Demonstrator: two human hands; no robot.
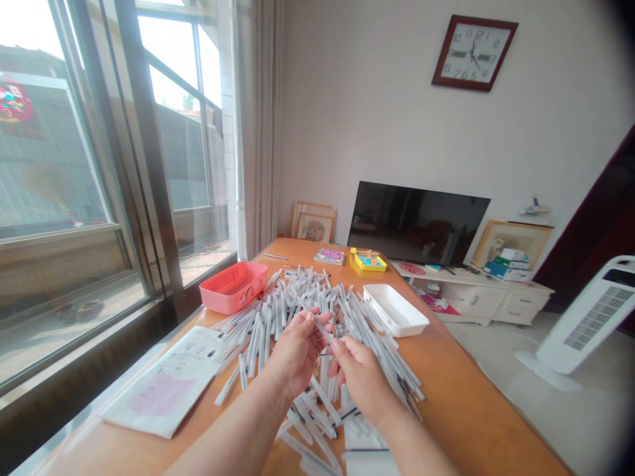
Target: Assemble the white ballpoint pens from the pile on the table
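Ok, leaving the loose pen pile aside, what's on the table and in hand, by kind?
Trays: 2, pink tray and white tray
Far-end items: 2, book and yellow box
Paper: 1, printed sheet
Held: 1, pen between left hand and right hand
Total: 6

Pen pile [297, 297] in front of you: frosted white barrels, thin dark cores showing through. Pen [322, 326] in your grip: same clear white, dark at the tip. Table [461, 396]: plain orange-brown. Pink tray [233, 286]: coral pink all over. White tray [395, 309]: plain white. Sheet [171, 383] by your left arm: white, black print, one pale pink block. Box [370, 262]: yellow, blue panel. Clock [473, 53]: dark red frame, white face, black numerals. Screen [417, 223]: black. Heater [590, 317]: white, grey grille.
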